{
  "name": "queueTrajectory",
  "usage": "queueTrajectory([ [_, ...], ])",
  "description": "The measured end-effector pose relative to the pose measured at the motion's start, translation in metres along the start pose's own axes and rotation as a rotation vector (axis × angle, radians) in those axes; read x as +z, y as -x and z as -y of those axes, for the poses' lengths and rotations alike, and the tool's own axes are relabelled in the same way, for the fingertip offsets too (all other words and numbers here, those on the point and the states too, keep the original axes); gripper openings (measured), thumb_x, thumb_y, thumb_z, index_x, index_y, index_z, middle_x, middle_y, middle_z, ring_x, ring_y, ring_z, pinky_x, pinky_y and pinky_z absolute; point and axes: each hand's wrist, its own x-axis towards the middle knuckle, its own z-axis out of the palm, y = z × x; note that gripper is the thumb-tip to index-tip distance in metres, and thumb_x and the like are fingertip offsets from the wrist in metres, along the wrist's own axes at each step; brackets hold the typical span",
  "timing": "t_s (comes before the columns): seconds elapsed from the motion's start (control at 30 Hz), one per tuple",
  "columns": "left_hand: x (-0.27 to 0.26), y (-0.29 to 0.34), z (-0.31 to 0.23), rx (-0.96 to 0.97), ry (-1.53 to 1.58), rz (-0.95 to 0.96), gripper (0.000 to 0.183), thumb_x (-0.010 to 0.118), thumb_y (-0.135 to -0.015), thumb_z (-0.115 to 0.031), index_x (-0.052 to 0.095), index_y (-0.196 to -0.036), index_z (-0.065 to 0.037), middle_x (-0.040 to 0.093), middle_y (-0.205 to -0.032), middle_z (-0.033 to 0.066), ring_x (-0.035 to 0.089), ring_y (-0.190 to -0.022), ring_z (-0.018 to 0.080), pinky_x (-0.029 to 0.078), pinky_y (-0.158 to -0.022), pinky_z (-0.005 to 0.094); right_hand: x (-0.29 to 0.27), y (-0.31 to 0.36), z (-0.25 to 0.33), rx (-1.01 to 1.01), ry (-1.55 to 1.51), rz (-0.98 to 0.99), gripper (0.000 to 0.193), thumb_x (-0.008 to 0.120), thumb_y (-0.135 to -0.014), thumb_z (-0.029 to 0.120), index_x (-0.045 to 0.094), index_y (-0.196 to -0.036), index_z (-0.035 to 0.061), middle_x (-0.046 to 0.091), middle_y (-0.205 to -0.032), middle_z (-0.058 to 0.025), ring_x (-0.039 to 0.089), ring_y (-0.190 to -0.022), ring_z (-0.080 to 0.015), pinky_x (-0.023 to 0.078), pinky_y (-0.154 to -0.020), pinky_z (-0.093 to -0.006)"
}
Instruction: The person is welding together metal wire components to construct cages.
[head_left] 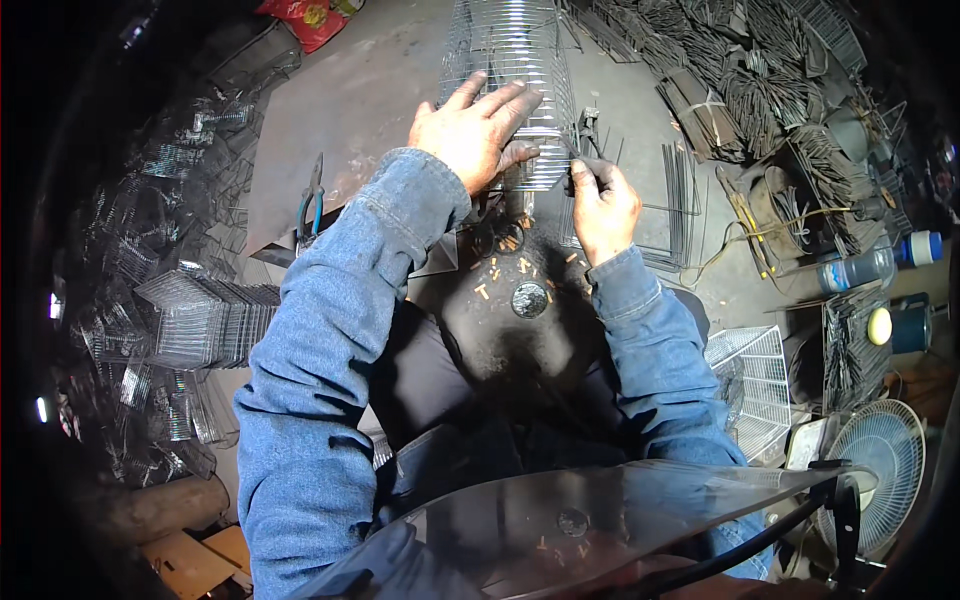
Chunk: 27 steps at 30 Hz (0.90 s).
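Note:
A long wire-mesh basket stretches away from me at the top centre. My left hand lies on its near part, fingers spread over the wires and thumb apart. At the basket's near right corner is my right hand, closed in a pinch, thumb against the fingers. What it pinches is dark and thin, and I cannot make it out. Just beyond those fingers stands a dark metal clamp-like tool. Below the basket's near end, a dark round-topped surface carries small tan scraps and a round disc.
Blue-handled pliers lie on a metal sheet to the left. Bent wire rods lie right of my right hand. Stacked wire baskets stand at left; wire bundles, a bottle and a fan at right.

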Motion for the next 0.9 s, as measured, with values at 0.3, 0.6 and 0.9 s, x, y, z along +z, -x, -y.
queueTrajectory([
  [0.3, 0.000, 0.000, 0.003, 0.009, 0.008, -0.007, 0.063, 0.063, -0.081, -0.050, 0.043, -0.137, -0.029, 0.044, -0.142, -0.0043, 0.038, -0.132, 0.0270, 0.044, -0.094, 0.0553, -0.002, 0.021, -0.034, -0.142, -0.006, 0.023, 0.023, 0.061, -0.090, 0.021, 0.063, -0.098, -0.0012, 0.067, -0.080, -0.0142, 0.065, -0.072, -0.0232, 0.051, -0.067, -0.0342],
  [0.6, 0.000, 0.000, 0.007, 0.005, 0.042, -0.002, 0.061, 0.064, -0.082, -0.047, 0.044, -0.136, -0.027, 0.044, -0.141, -0.0049, 0.037, -0.132, 0.0267, 0.042, -0.096, 0.0534, 0.015, 0.227, -0.177, 0.070, 0.696, 1.587, 0.038, 0.061, -0.081, 0.036, 0.068, -0.098, 0.0022, 0.066, -0.094, -0.0220, 0.065, -0.090, -0.0340, 0.051, -0.079, -0.0426],
  [0.9, 0.002, 0.003, 0.017, 0.029, 0.070, -0.010, 0.062, 0.065, -0.081, -0.046, 0.043, -0.136, -0.028, 0.043, -0.142, -0.0051, 0.037, -0.132, 0.0264, 0.041, -0.098, 0.0546, -0.130, 0.120, 0.024, 0.013, 0.066, 0.858, 0.057, 0.065, -0.077, 0.014, 0.046, -0.129, 0.0012, 0.060, -0.107, -0.0137, 0.063, -0.082, -0.0215, 0.053, -0.073, -0.0334],
])
